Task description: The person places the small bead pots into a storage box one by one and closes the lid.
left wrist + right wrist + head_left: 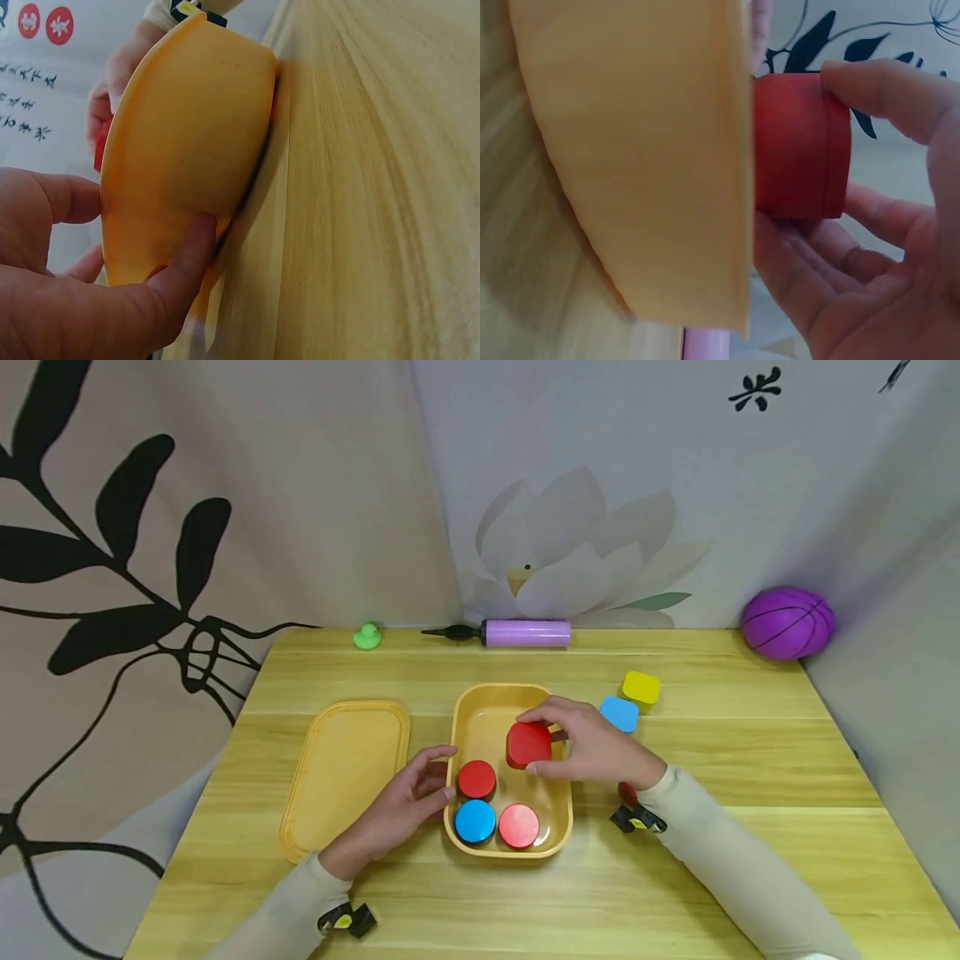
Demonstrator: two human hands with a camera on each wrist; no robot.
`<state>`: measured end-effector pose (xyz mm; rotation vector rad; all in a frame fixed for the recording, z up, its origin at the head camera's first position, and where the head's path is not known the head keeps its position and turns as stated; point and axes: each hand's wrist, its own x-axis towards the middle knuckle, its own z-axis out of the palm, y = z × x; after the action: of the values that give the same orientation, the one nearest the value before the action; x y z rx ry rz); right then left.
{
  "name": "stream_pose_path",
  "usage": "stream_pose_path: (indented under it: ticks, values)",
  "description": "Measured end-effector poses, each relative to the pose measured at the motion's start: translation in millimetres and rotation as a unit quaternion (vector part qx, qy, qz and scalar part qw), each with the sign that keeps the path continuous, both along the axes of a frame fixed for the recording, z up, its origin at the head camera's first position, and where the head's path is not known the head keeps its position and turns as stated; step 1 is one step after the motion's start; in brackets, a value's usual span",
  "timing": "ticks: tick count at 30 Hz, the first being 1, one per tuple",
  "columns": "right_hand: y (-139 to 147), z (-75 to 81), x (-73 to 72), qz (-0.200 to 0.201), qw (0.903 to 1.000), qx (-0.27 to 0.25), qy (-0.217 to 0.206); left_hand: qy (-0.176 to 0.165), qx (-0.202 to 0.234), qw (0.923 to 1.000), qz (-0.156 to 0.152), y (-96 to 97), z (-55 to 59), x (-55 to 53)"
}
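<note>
A yellow rectangular box (562, 839), without a lid on it, stands in the middle of the table. My left hand (401, 814) holds its left side, thumb and a finger at the rim and another finger against the outer wall (187, 127). Thumb and fingers of my right hand (592, 743) grip a rounded-square red block (529, 744), with a seam near one end (795, 146), over the box's right half. Inside the box sit a round red block (477, 778), a round blue block (475, 822) and a round pink block (519, 825).
Left of the box lies a flat yellow lid (352, 777). Rounded-square blue (619, 714) and yellow (641, 688) blocks lie to the right. A red piece (627, 793) shows partly beneath my right wrist. Along the back are a green duck (367, 636), purple pump (527, 633) and purple ball (788, 623).
</note>
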<state>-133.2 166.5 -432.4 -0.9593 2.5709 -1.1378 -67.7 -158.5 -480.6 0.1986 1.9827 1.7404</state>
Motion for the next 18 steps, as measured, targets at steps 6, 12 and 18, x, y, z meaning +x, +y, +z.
stream_pose_path:
  ticks: [6, 12, 18]
  values:
    - [-17, -3.8, 4.0, 0.032, 0.996, 0.083, 0.01, -0.007, 0.005, 1.0, -0.002, -1.5, -0.3, 0.1]
    - [-26, -9.1, 7.7, 0.056, 0.9907, 0.124, 0.005, -0.01, -0.003, 0.9999, 0.0, -1.5, -1.8, 0.5]
    - [-28, -12.8, 10.9, 0.065, 0.9859, 0.154, 0.013, -0.007, -0.012, 0.9999, -0.002, -1.4, -2.5, -0.2]
